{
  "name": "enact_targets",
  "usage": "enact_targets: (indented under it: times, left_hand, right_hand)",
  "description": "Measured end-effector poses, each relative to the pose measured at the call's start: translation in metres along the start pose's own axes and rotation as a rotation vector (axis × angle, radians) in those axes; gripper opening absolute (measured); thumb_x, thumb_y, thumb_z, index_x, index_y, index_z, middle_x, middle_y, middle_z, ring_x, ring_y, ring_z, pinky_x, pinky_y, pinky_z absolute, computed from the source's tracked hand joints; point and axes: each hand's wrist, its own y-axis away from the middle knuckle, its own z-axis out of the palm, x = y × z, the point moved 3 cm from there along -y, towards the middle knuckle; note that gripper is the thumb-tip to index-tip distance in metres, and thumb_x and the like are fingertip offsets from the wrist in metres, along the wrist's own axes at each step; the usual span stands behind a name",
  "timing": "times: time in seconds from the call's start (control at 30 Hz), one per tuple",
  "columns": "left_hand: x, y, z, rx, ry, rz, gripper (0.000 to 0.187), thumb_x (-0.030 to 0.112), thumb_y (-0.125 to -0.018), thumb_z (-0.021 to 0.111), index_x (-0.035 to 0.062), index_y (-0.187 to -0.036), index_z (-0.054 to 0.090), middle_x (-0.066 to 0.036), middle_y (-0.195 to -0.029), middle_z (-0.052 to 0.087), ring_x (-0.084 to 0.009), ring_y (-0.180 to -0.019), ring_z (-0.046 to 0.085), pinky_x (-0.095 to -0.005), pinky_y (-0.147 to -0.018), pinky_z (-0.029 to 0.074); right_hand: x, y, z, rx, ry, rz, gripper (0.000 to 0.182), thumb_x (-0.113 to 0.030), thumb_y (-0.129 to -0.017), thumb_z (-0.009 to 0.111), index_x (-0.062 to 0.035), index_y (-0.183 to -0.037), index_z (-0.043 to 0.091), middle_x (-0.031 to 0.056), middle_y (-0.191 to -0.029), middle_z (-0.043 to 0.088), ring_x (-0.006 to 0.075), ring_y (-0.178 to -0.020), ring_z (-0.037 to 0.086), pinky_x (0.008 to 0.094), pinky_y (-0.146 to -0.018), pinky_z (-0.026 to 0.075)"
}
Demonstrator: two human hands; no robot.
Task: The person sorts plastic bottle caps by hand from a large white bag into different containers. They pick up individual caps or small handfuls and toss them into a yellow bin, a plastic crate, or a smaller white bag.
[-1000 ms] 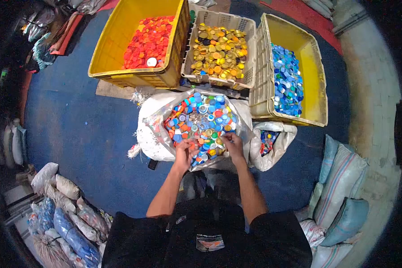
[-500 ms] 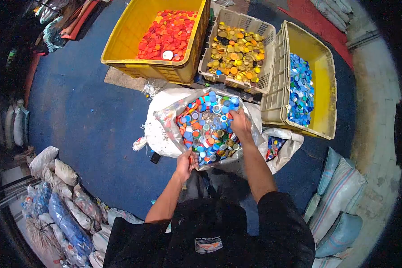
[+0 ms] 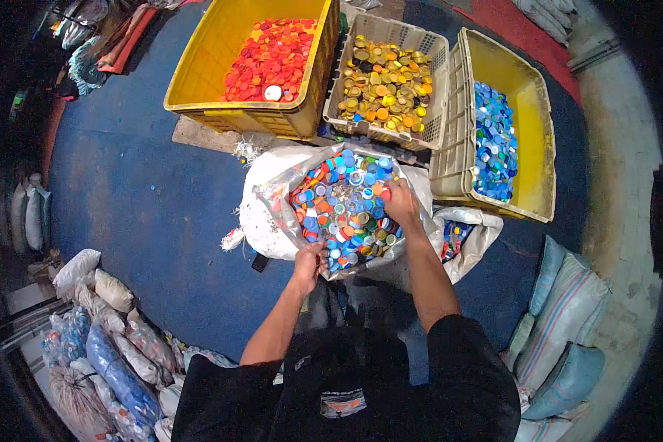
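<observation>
An open white sack [image 3: 272, 193] full of mixed plastic bottle caps [image 3: 346, 214] lies in front of me, its rim folded outward. At the right side of the opening, my right hand [image 3: 402, 204] is closed, with a red bottle cap [image 3: 385, 194] at its fingertips. My left hand [image 3: 309, 264] rests at the sack's lower left rim. Its fingers are curled just over the nearest caps, and what they hold, if anything, is hidden.
Behind the sack stand a yellow crate of red caps [image 3: 175, 92], a pale crate of yellow caps [image 3: 439, 81] and a tilted crate of blue caps [image 3: 457, 158]. A smaller sack [image 3: 486, 234] lies at right. Filled sacks are piled left [image 3: 118, 368] and right [image 3: 563, 324].
My right hand has shifted slightly right and down, with a red cap now showing at its fingers. The left hand has barely moved, and an orange-red patch in it no longer shows.
</observation>
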Motion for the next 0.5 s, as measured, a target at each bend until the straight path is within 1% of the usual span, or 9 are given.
enact_targets:
  times: [0.13,0.33,0.43,0.5]
  left_hand:
    - [-0.014,-0.01,-0.011,-0.011,0.012,-0.023,0.013,0.019,-0.091,0.055,0.0074,-0.097,0.058,0.001,-0.072,0.054,-0.0081,-0.058,0.048,-0.0236,-0.051,0.042]
    - [-0.02,-0.012,-0.018,0.017,0.025,-0.031,0.013,0.017,-0.091,0.055,0.0069,-0.099,0.057,-0.001,-0.074,0.055,-0.0088,-0.058,0.047,-0.0249,-0.053,0.044]
    - [-0.019,-0.01,-0.016,0.026,0.023,-0.03,0.013,0.017,-0.091,0.055,0.0064,-0.099,0.057,-0.001,-0.074,0.055,-0.009,-0.058,0.047,-0.025,-0.052,0.043]
    - [-0.018,-0.009,-0.014,0.047,0.012,-0.028,0.014,0.017,-0.091,0.055,0.006,-0.099,0.057,-0.001,-0.073,0.054,-0.0091,-0.058,0.047,-0.0248,-0.052,0.043]
  right_hand:
    - [0.001,0.01,-0.004,0.01,-0.004,-0.084,0.032,-0.008,-0.078,0.059,-0.0132,-0.109,0.064,0.0162,-0.109,0.052,0.0372,-0.094,0.06,0.0472,-0.081,0.05]
    - [-0.005,0.013,-0.008,-0.029,0.054,-0.054,0.039,-0.001,-0.073,0.061,-0.0135,-0.11,0.064,0.0155,-0.107,0.051,0.0375,-0.095,0.059,0.0475,-0.081,0.05]
    - [0.0,0.012,-0.003,-0.042,0.063,-0.014,0.038,-0.002,-0.074,0.061,-0.0147,-0.11,0.064,0.0161,-0.11,0.05,0.0379,-0.095,0.059,0.047,-0.081,0.05]
    - [0.005,0.012,0.003,-0.04,0.053,-0.004,0.034,-0.005,-0.075,0.062,-0.012,-0.109,0.064,0.0174,-0.11,0.051,0.0373,-0.094,0.059,0.0468,-0.08,0.05]
